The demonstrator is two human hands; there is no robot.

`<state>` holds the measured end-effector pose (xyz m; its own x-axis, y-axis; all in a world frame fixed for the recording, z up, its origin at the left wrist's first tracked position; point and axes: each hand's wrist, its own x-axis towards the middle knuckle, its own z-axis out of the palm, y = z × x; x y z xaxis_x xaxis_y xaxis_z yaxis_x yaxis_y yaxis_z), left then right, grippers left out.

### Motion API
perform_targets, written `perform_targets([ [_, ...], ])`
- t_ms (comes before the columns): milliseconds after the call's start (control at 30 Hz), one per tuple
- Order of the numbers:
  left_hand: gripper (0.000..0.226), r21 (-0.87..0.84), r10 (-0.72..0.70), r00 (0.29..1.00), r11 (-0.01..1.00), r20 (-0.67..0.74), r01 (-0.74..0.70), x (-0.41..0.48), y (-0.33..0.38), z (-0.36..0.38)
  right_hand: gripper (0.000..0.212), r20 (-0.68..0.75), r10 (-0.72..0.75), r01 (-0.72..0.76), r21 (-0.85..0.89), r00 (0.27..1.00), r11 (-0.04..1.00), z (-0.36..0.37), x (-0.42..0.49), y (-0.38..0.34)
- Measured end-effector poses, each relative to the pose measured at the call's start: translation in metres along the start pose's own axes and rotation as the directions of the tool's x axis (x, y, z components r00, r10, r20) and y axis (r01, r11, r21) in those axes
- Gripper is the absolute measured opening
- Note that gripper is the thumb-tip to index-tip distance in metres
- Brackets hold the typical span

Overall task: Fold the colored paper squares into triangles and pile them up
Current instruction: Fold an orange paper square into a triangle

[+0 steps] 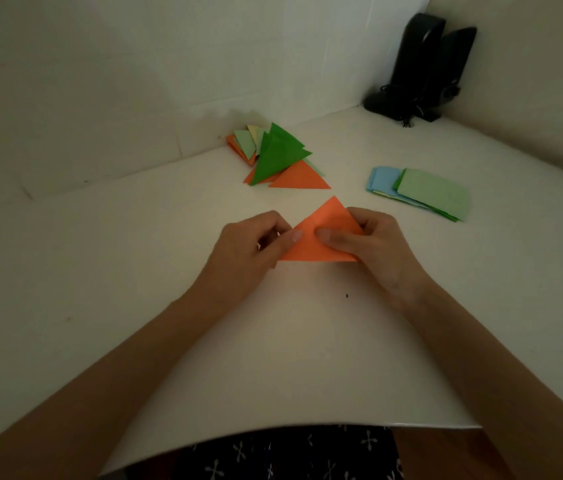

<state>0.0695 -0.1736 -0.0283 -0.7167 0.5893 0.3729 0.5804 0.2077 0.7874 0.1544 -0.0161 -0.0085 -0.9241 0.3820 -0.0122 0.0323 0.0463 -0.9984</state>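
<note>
An orange paper triangle (pixel 321 233) lies on the white table (pixel 134 271) in front of me, its apex pointing away. My left hand (pixel 256 244) pinches its left corner, thumb on top. My right hand (pixel 366 244) pinches its right side, thumb pressed near the middle. Behind it sits a pile of folded triangles (pixel 273 154) in green, orange, light green and yellow, with one orange triangle (pixel 302 178) at its front. To the right is a stack of unfolded paper squares (pixel 422 194), light green over blue.
Two black speakers (pixel 425 67) with cables stand in the far right corner against the wall. White walls close off the back and right of the table. The table's near edge (pixel 273 431) runs just above my lap.
</note>
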Motion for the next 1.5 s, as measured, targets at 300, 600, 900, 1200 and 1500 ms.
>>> perform_targets([
  [300,0.021,-0.226,-0.085,0.981,0.973,-0.174,0.044,-0.002,0.009,0.009,0.017,0.185,0.062,-0.098,0.192,0.981,0.977,0.018,-0.004,0.004],
  [600,0.025,-0.197,-0.086,0.971,0.979,-0.221,0.041,0.0,0.005,0.003,0.016,0.031,0.054,-0.058,0.121,0.998,0.991,-0.002,0.003,0.001],
  [900,0.019,-0.16,-0.157,0.975,0.978,-0.157,0.132,0.008,-0.003,-0.018,0.022,0.133,0.092,-0.095,0.022,0.987,0.995,-0.011,0.004,-0.003],
  [1200,0.032,-0.528,-0.374,0.926,0.777,0.053,0.344,0.001,0.017,0.002,0.016,-0.086,-0.071,0.083,0.157,0.994,0.984,0.002,0.002,0.001],
  [1500,0.013,-0.654,-0.404,0.915,0.698,-0.026,0.29,-0.003,0.016,0.009,0.006,0.142,-0.152,0.166,-0.094,0.978,0.982,0.012,-0.008,0.003],
])
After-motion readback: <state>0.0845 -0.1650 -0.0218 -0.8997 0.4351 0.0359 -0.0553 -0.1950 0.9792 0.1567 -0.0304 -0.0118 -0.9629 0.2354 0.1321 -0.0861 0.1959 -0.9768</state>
